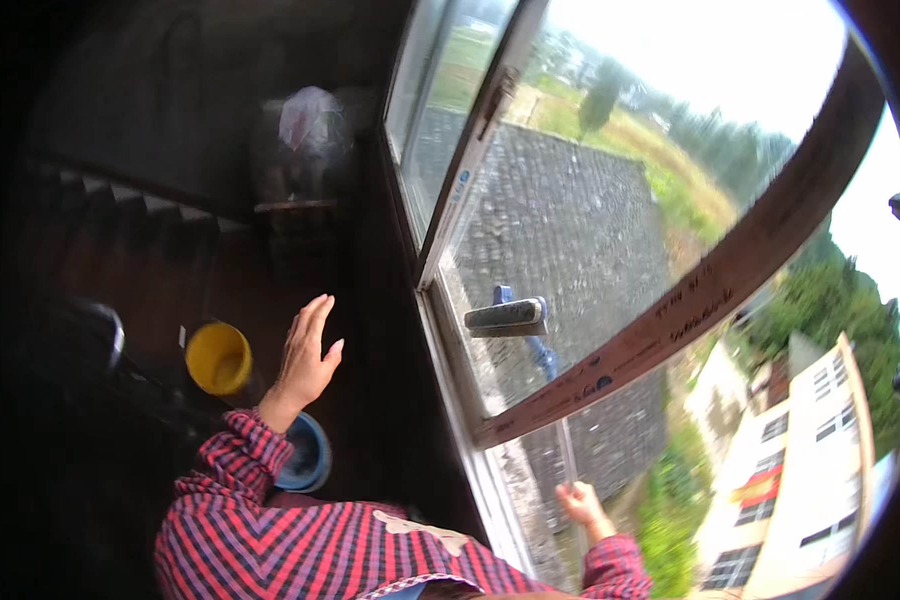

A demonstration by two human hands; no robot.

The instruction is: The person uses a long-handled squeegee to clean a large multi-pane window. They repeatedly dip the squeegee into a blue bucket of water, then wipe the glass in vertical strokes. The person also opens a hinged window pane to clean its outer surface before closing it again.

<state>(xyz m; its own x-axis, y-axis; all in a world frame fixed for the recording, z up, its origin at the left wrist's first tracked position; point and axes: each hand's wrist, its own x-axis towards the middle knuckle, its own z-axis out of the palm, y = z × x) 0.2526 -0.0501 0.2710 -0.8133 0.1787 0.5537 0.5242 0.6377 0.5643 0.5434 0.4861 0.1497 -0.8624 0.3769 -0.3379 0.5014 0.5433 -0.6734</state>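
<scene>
My right hand (582, 505) reaches out past the window frame, its fingers wrapped round the pole of a window squeegee. The squeegee's head (507, 317), dark with a blue joint, is up near the open sash, over the sill side; I cannot tell whether it touches glass. Part of the pole is hidden behind the brown frame bar (610, 372). My left hand (308, 350) is raised inside the dark room with fingers stretched out, holding nothing. Below it stand a yellow bucket (218, 357) and a blue bucket (305, 455), partly covered by my sleeve.
A sliding glass sash (475, 130) stands at the upper middle. The window sill (467, 400) runs down beside me. Outside lie a grey tiled roof (580, 220) and a pale building (790, 470). Stairs (120, 200) and a plastic-covered bundle (310, 120) are in the dim room.
</scene>
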